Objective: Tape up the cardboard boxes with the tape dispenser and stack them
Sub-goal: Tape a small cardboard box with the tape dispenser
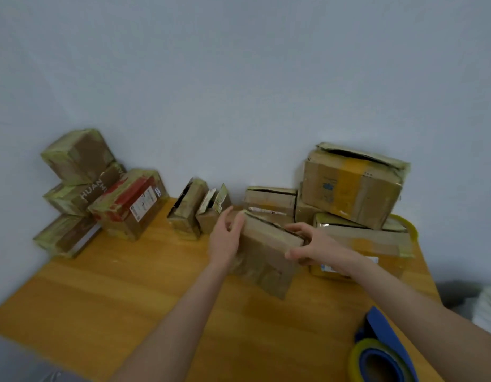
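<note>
A flat brown cardboard box (266, 257) is tilted up over the middle of the wooden table (114, 293). My left hand (226, 238) presses against its left end, and my right hand (307, 244) grips its right top edge. The blue tape dispenser (385, 351) with a yellowish roll lies at the table's near right corner, untouched. A stack of taped boxes (81, 188) stands at the far left against the wall. Untaped boxes (349, 186) are piled at the far right, the top one with its flaps gaping.
Two small boxes (200, 210) stand on end behind my left hand. A long flat box (363, 241) lies just right of the held one. A grey wall backs the table. White cloth (489, 307) sits beyond the right edge.
</note>
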